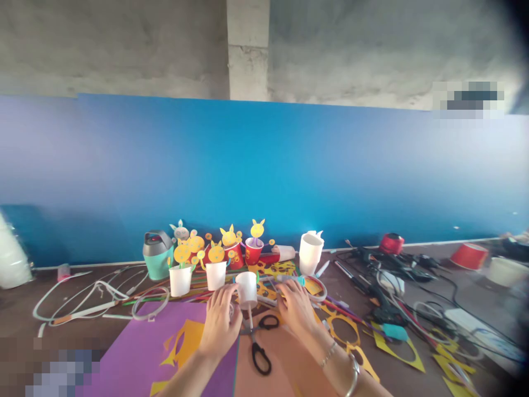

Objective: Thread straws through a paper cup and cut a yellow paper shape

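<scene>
Left end of the bench (22, 320): pale coil (142, 317) sits by the purple sheet (128, 353); a sleeve snag could drag the sheet and the yellow scraps (190, 342) on it. Toward the back edge, decorated white cups (180, 282) stand close together with tall paper heads, so top-heavy, I'd guess. Left hand (221, 320) is right in front of one; an elbow or knuckle bump could topple the row. Its fingers are bent beside the plain white cup (247, 288), mid-bench between both hands; can't tell if they grip it. Squeezing too hard could dent the wall. Black-handled scissors (256, 348) lie just in front, handles toward the front edge; blind reach there risks a nick or a shove. Right hand (295, 306) is over clutter, fingers loosely bent, can't tell if holding anything. Further right, tangled cables (448, 292) surround a black gun-shaped tool (386, 310); one tug could pull it over.
</scene>
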Available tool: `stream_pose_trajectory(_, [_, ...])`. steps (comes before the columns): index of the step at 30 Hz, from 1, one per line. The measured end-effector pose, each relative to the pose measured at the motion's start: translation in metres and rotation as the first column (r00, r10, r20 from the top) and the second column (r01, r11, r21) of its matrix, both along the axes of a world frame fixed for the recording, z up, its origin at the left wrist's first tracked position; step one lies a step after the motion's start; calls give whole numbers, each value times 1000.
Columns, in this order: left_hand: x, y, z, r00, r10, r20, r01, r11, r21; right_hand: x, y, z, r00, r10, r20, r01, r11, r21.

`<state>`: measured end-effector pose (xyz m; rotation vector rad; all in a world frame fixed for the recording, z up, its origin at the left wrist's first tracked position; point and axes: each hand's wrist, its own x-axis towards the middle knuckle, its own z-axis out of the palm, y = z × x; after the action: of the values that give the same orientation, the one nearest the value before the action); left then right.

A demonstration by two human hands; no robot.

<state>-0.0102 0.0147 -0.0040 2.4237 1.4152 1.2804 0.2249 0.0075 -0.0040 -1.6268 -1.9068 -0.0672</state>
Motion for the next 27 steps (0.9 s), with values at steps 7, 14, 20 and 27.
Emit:
stream_pose_trajectory(7, [-3,8,-14,999,44,11,-43,996,-76,-9,-6,6,985,128,114,-116,987,-110])
stream_pose_trajectory(14, [-1,5,-11,998,23,-53,-24,999,-28,-9,-6,2,989,127,70,-120,987,-104])
stream_pose_trajectory(20, [-1,4,-11,981,1,-196,8,999,47,-10,-6,2,977,203,57,-197,976,-94])
stream_pose_trajectory(27, [-2,1,-4,993,18,-113,-17,1000,9,-14,-13,21,981,193,22,-193,981,-29])
